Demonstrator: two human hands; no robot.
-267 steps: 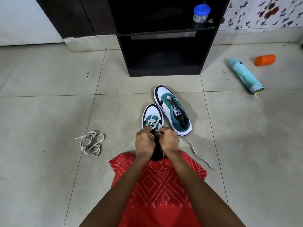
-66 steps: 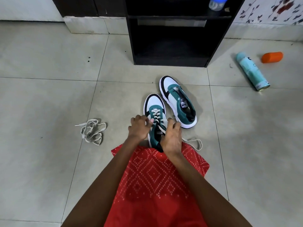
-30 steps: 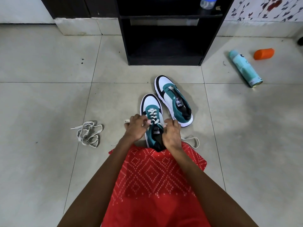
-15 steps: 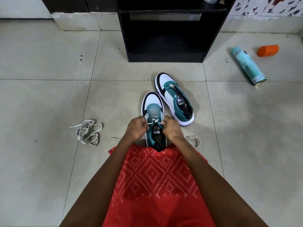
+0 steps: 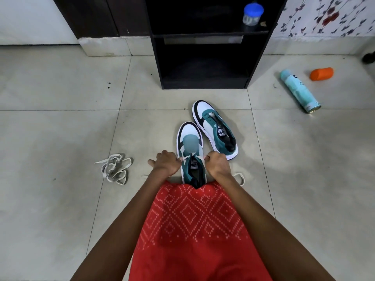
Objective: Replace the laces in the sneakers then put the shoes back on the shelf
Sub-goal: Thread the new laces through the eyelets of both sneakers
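A white, teal and black sneaker (image 5: 189,138) stands on the floor just in front of my knees. My left hand (image 5: 165,162) pinches one end of its white lace (image 5: 185,158) at the left of the tongue. At the right of the tongue my right hand (image 5: 217,163) pinches the other end; more of the lace trails on the floor behind that wrist. The second sneaker (image 5: 214,126) lies unlaced to the right and farther away. A loose bundle of white lace (image 5: 114,168) lies on the tiles to the left.
A black open shelf unit (image 5: 203,57) stands straight ahead, with a blue-lidded jar (image 5: 252,14) on its upper board. A teal spray can (image 5: 299,91) and an orange cap (image 5: 321,73) lie on the floor at the right. Red patterned cloth (image 5: 192,230) covers my lap.
Both hands have drawn apart to the sides of the tongue, pulling the lace ends outward. The view has tilted up a little, showing more of the shelf.
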